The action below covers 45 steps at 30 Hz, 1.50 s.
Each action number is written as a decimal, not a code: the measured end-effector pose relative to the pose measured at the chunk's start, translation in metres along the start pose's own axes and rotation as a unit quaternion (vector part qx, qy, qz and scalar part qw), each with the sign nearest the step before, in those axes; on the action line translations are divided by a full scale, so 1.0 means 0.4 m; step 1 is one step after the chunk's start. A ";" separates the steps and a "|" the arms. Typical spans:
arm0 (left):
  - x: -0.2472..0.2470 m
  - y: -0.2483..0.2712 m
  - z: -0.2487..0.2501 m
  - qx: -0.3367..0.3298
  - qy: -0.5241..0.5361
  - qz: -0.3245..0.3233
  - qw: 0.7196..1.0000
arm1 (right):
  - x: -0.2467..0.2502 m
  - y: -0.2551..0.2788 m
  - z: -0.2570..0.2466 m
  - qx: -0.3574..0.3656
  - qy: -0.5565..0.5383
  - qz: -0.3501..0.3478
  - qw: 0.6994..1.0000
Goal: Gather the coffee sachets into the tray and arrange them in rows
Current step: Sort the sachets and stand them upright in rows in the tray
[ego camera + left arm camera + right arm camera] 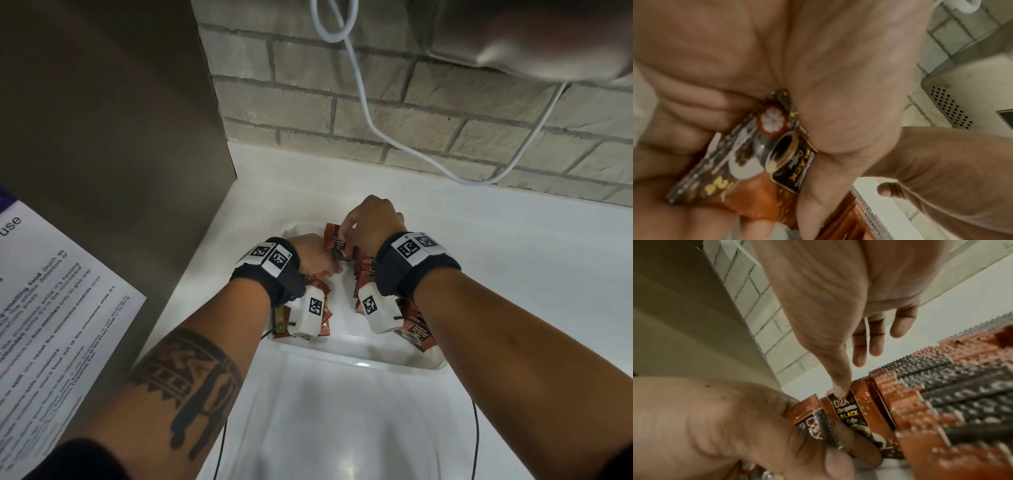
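A clear plastic tray (359, 364) sits on the white counter and holds several orange-and-black coffee sachets. My left hand (333, 265) grips a sachet (764, 162) between thumb and curled fingers over the tray's far left. My right hand (343, 230) pinches the top edge of an upright sachet (846, 410) at the tray's far end, its thumb tip on that edge. A row of sachets (931, 394) stands on edge to the right of it. More sachets (320, 291) lie loose under my left wrist, and another (416, 332) lies at the near right corner.
A metal appliance (120, 137) with a printed notice (51, 308) stands close on the left. A brick wall (445, 102) runs behind the counter, and a white cable (368, 116) hangs in front of it. White counter (513, 257) extends to the right of the tray.
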State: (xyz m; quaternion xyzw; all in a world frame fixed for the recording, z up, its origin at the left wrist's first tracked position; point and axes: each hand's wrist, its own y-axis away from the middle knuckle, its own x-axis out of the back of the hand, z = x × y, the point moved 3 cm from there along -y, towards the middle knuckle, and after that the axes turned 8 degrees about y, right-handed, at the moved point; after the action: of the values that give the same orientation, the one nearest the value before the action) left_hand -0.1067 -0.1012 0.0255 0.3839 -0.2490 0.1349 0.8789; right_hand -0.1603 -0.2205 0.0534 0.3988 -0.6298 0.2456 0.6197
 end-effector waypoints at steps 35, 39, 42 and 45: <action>0.040 0.085 0.007 -0.132 0.440 -0.054 0.886 | 0.086 0.065 0.032 0.097 -0.267 -0.035 0.958; 0.034 0.090 -0.001 -0.139 0.393 -0.024 0.909 | 0.108 0.060 0.039 0.106 -0.301 -0.009 0.948; 0.029 0.091 -0.009 -0.146 0.350 -0.019 0.925 | 0.119 0.061 0.034 0.127 -0.297 -0.006 0.946; 0.021 0.094 -0.007 -0.134 0.359 -0.028 0.923 | 0.131 0.072 0.028 0.142 -0.270 -0.008 0.952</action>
State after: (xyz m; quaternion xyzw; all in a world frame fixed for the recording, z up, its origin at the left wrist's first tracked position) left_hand -0.1146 -0.0736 0.0513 0.1956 0.0777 0.2047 0.9559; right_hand -0.1856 -0.2236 0.1087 0.5390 -0.7291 0.2106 0.3655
